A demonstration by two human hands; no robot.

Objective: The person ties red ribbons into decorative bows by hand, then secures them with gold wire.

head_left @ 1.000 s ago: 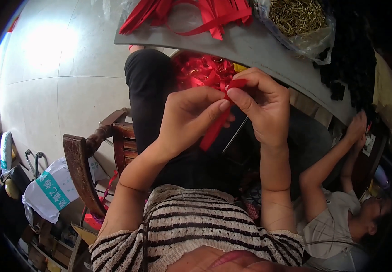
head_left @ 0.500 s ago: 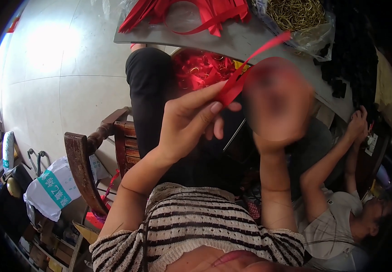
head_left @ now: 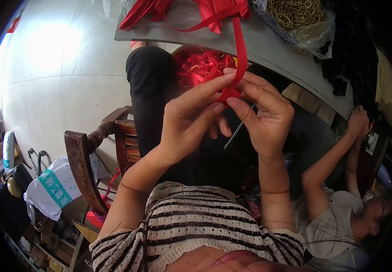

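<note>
A red ribbon is held between my two hands above my lap, one end rising toward the table edge. My left hand pinches its folded lower part between thumb and forefinger, the other fingers loosely curled. My right hand closes on the same fold from the other side, thumb tip against the ribbon and fingers behind it. Just past the hands stands a container of red ribbon pieces with gold rings. Whether a ring lies inside the held fold is hidden by my fingers.
A grey table carries a pile of red ribbons and a plastic bag of gold-coloured rings. A wooden chair is at the left. Another person sits at the right, hands together.
My right hand, blurred before and apart from the ribbon's fold, has come left to meet my left hand at it. The ribbon's free end now points upward instead of slanting right.
</note>
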